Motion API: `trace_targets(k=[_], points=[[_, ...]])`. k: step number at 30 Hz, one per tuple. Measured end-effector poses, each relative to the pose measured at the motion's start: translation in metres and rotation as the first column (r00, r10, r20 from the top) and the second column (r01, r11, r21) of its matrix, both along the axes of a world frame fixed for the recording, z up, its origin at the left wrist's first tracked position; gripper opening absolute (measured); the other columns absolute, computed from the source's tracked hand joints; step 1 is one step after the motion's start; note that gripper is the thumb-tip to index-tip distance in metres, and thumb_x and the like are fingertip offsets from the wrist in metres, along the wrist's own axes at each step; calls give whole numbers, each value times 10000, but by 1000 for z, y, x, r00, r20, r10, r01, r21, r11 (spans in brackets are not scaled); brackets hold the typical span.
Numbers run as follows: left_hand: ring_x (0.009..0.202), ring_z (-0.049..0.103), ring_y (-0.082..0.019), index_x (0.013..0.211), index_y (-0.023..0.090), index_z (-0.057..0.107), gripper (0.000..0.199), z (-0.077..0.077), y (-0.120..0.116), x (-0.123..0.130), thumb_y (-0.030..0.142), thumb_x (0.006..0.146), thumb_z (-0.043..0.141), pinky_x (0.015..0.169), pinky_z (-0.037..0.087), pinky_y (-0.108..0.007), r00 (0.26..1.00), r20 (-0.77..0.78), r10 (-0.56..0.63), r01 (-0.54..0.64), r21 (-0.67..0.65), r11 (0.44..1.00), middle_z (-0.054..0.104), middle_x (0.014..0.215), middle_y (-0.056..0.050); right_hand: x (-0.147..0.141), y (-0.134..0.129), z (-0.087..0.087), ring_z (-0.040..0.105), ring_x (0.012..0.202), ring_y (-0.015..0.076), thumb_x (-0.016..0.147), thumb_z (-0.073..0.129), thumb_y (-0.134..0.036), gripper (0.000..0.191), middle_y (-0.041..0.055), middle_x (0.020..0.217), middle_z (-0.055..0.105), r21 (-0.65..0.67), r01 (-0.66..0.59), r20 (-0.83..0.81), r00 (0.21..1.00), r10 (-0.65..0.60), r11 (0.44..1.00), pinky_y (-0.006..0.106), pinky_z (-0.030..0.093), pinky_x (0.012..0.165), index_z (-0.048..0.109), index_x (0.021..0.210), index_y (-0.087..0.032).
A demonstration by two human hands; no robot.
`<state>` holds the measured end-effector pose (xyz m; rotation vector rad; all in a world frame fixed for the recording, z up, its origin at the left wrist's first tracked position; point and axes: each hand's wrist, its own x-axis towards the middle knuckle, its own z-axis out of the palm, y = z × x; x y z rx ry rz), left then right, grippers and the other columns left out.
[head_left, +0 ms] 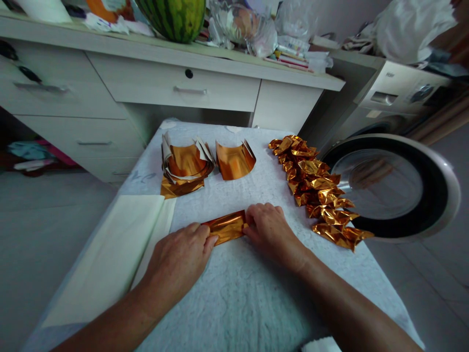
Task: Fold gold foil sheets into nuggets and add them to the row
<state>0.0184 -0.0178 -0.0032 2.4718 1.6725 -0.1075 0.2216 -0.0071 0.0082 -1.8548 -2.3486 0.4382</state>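
A strip of shiny gold foil paper, folded narrow, lies on the cloth-covered surface between my two hands. My left hand pinches its left end, thumb toward me. At the right end, the fingers of my right hand are closed on the strip. Beyond them sits a curled stack of gold foil sheets with white backs. Beside that stack is a single curved gold sheet. To the right runs a row of folded, crinkled gold foil pieces.
Pale folded sheets lie along the left side. Behind the table is a white drawer cabinet bearing a watermelon, a glass bowl and plastic bags. A washing machine with its round door swung out stands close on the right.
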Motion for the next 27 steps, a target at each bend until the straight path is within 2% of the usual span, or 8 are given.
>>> trace_targets(k=[1,4,6,9,13,22,24,27], points=[[769,675,-237,899,177,628,307,0,0,0,309,977,361,670,490,-339,1000,3,-1,1,-1,1000,689,863,-68,-2,-1,-1,515,846,203,889,581,-206,47,39,880,632,37,-57,-8,998,57,998,323,282,731,598,848,-190],[778,677,-247,893,176,630,314,0,0,1,303,976,354,671,492,-352,1000,7,3,-3,-12,1000,691,870,-73,-7,-4,-5,494,855,183,939,482,-131,181,30,911,625,92,-262,-42,963,266,961,315,307,756,615,834,-195],[778,678,-249,886,176,626,313,0,0,1,305,975,356,671,490,-354,1000,4,9,-9,-12,1000,690,873,-74,-10,-6,-7,499,833,167,932,455,-92,206,27,901,625,87,-331,-77,938,338,940,303,332,766,613,835,-181],[769,675,-242,879,182,612,300,0,0,0,307,974,357,656,478,-342,1000,9,10,-10,-8,1000,686,870,-69,-14,-7,-8,520,845,165,875,481,-68,160,37,910,624,70,-279,-123,950,286,958,294,361,795,608,851,-163],[754,664,-217,903,191,576,224,1,0,-3,302,962,390,644,457,-316,999,46,21,-20,-31,999,683,868,-52,-22,-8,-9,524,840,174,892,508,-173,92,52,911,617,71,-167,-121,977,175,983,308,377,803,592,857,-160],[700,633,-174,938,197,519,145,2,-1,-10,221,959,377,621,438,-287,995,89,39,-35,-49,998,672,838,-26,-35,-12,-10,512,833,213,896,560,-428,246,61,921,601,101,-88,4,996,88,991,358,374,762,565,889,-183],[729,631,-179,940,194,532,145,2,-1,-10,193,954,387,651,457,-297,996,92,11,-10,-17,1000,660,845,-28,-36,-12,-10,512,833,218,891,557,-455,274,66,928,599,105,-85,25,996,82,991,363,372,757,562,897,-180],[824,621,-206,903,186,589,165,4,-4,-9,132,926,434,750,491,-343,991,91,-94,87,69,994,642,886,-49,-37,-12,-11,511,847,226,880,563,-455,277,70,935,596,118,-81,49,996,76,990,367,367,757,560,907,-179]])
